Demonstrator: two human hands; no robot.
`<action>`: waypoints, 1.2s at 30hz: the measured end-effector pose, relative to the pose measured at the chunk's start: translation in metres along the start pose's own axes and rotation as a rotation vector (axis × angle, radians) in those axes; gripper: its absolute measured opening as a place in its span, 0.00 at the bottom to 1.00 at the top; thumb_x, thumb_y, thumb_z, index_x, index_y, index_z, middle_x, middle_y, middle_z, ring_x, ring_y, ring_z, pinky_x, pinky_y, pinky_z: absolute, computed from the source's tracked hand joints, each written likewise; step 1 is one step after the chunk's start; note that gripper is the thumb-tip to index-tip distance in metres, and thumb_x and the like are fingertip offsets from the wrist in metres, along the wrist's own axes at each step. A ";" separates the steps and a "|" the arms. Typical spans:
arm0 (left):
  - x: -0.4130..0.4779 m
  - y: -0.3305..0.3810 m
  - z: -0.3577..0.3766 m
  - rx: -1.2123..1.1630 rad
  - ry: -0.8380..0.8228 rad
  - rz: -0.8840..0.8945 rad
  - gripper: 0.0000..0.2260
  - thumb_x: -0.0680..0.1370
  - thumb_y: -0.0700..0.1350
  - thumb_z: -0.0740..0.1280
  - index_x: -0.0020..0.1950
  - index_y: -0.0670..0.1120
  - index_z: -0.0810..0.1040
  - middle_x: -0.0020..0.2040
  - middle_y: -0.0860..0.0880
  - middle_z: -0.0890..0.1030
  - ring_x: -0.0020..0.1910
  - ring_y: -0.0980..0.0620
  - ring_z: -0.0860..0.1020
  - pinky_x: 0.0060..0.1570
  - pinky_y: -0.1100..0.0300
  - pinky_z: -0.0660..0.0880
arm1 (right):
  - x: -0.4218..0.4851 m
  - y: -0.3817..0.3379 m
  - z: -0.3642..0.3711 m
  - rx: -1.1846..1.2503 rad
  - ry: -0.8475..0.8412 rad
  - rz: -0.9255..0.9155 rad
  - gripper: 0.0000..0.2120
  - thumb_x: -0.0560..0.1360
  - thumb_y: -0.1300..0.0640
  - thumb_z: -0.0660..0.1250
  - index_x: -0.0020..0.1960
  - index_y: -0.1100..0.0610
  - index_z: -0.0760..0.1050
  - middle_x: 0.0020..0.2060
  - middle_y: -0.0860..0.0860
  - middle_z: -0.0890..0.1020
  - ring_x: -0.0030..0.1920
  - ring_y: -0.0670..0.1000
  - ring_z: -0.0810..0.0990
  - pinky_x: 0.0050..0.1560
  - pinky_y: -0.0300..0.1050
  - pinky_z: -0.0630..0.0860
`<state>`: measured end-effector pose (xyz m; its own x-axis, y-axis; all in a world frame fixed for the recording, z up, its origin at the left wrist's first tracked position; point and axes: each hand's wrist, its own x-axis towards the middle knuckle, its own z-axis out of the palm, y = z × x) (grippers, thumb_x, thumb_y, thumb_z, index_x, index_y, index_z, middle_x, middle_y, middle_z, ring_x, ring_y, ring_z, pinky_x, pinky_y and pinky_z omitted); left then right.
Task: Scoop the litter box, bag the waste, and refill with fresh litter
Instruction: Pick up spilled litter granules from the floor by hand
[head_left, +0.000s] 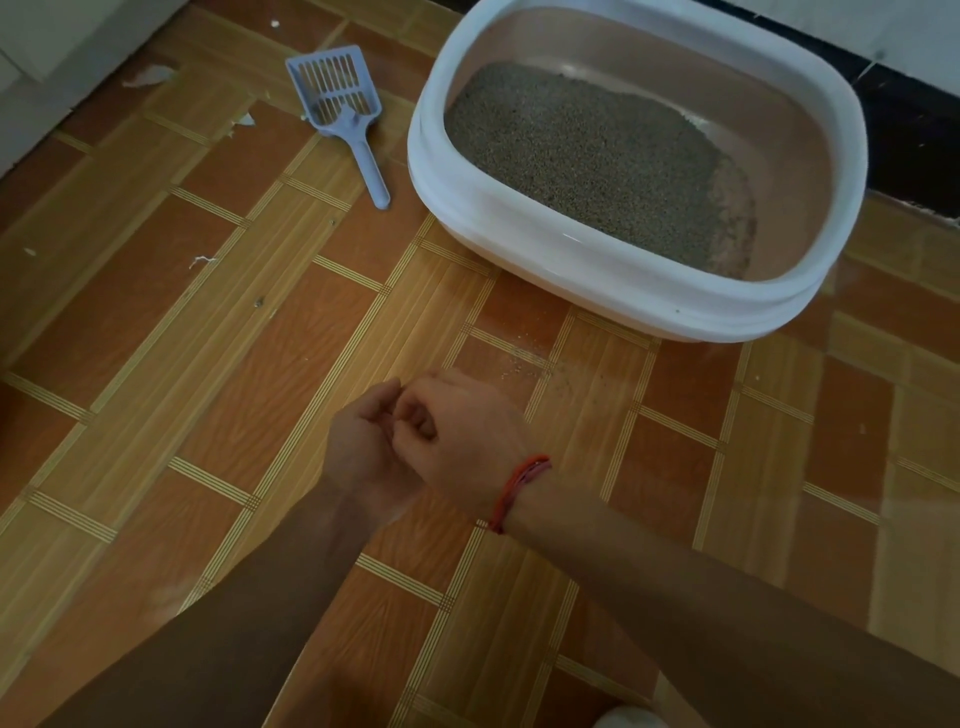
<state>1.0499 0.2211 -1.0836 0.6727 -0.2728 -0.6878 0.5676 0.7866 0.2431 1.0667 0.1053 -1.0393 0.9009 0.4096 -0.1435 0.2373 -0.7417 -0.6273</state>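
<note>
At the far left a pale wall (47, 78) meets the floor (208, 395), which is patterned in brown wood-look tiles. A few white scraps (150, 75) lie on the tiles near that wall.

Next along, the blue-grey litter scoop (337, 119) lies flat on the floor. Its slotted head points away from the person and its handle points toward them. It lies just beside the left end of the litter box and does not touch it, and neither hand is near it.

Lower down, both forearms reach in over the floor and the hands meet in front of the person. The left hand (363, 447) is turned palm up, its fingers curled in. The right hand (467, 431) shows its back, with fingers curled and tucked against the left hand's. Whether anything small is pinched between them cannot be told. A red thread bracelet (519, 491) circles the right wrist.

Just beyond the hands, a scatter of loose grains (545, 369) dots the tiles in front of the box.

To the right stands the litter box (597, 291), an oval tub with a wide white rim and a beige inside. Grey litter (571, 156) covers most of its bottom, thinning toward the right end, where the beige base shows through. A black skirting (909, 130) runs behind the box at the far right.
</note>
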 end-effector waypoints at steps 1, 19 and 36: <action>0.001 0.001 0.000 -0.005 -0.001 -0.008 0.18 0.81 0.50 0.55 0.65 0.41 0.71 0.58 0.42 0.72 0.62 0.45 0.71 0.71 0.53 0.63 | -0.003 -0.001 0.000 0.012 0.029 -0.049 0.04 0.74 0.52 0.66 0.46 0.50 0.78 0.43 0.46 0.78 0.44 0.47 0.77 0.45 0.45 0.77; -0.003 0.006 0.005 -0.151 0.059 0.132 0.22 0.83 0.44 0.55 0.45 0.34 0.85 0.53 0.36 0.84 0.55 0.40 0.83 0.55 0.45 0.79 | -0.017 0.102 -0.019 -0.040 -0.016 0.317 0.04 0.76 0.52 0.67 0.48 0.49 0.80 0.45 0.43 0.79 0.46 0.44 0.77 0.48 0.39 0.74; -0.002 0.007 0.006 -0.135 0.057 0.127 0.22 0.82 0.44 0.55 0.44 0.34 0.85 0.54 0.37 0.84 0.56 0.40 0.83 0.56 0.44 0.78 | -0.006 0.099 -0.016 -0.173 -0.077 0.314 0.06 0.77 0.52 0.64 0.45 0.50 0.79 0.37 0.44 0.77 0.39 0.46 0.76 0.34 0.37 0.69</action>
<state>1.0551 0.2240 -1.0766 0.7046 -0.1378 -0.6961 0.4087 0.8807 0.2394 1.0903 0.0207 -1.0883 0.9111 0.1816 -0.3701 0.0173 -0.9138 -0.4058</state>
